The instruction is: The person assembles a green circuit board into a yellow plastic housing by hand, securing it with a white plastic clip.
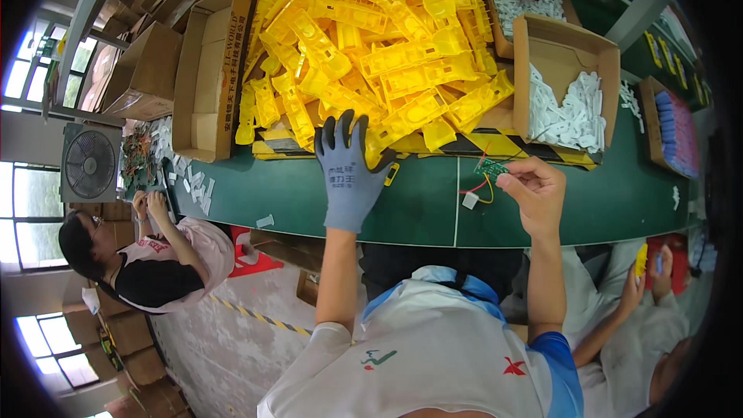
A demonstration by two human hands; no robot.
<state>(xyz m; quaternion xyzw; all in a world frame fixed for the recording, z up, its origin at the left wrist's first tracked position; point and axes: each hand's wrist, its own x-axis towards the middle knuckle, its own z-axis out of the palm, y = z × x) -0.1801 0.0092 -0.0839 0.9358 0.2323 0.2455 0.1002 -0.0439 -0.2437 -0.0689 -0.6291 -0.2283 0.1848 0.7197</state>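
Observation:
My left hand, in a grey glove with dark fingertips, reaches to the near edge of a heap of yellow translucent plastic housings. Its fingers are stretched and spread against the lowest housings, closed around none of them. A small yellow-and-black piece shows beside its thumb. Bare, my right hand pinches a small green circuit board between thumb and fingers above the table. Red and yellow wires hang from the board, with a white connector at one end.
The green table has a black-and-yellow taped edge around the heap. A box of white plastic parts stands right, a shallow carton left. One co-worker sits at left; another's hand at right holds a yellow piece.

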